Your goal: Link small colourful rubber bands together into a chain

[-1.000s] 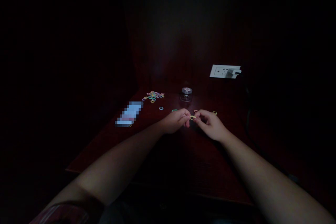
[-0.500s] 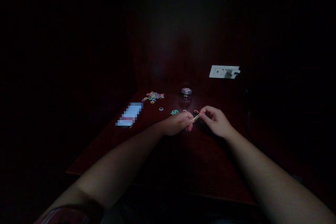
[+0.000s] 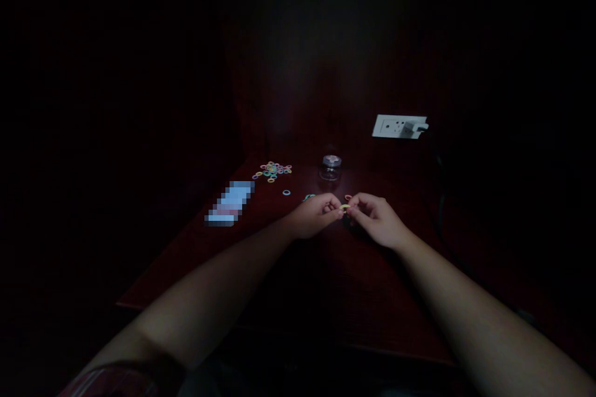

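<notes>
One small yellowish elastic ring sits between the two hands, low over the dark red bench, just in front of the small clear jar. The ring looks thin and pale, a little loop no wider than the fingertips around it; the light is too dim to tell more of its surface.

The left hand has its grip narrowed to a pinch, thumb and forefinger closed on the ring's left side. The right hand does the same on the ring's right side, its fingertips nearly meeting those of the left, with the other fingers curled loosely. Both hands hold the one ring together.

Behind the left hand lies a heap of coloured rings, too many and too small to count. One blue ring lies alone between the heap and the hands, a green one shows just beyond the left knuckles, and a reddish one just beyond the pinch. One jar stands on the bench, one pale flat packet lies at the left, and one white wall socket carries one plug.
</notes>
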